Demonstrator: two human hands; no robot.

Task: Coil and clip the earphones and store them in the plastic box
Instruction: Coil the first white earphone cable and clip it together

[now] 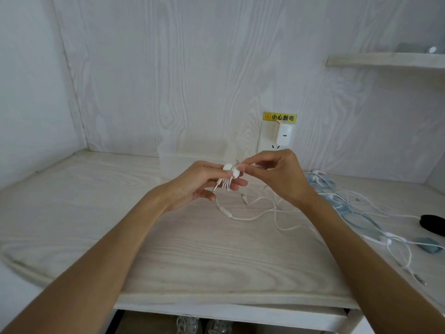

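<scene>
Hands grip coiled earphones mid-desk, box behind.

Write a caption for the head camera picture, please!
Left hand holds coiled white earphones while right hand pinches them, before the plastic box.

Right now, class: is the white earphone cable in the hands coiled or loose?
Partly coiled: the left hand holds a bundle of white earphone cable; its tail trails loose.

Pale woodgrain desk and walls; shelf upper right
</scene>
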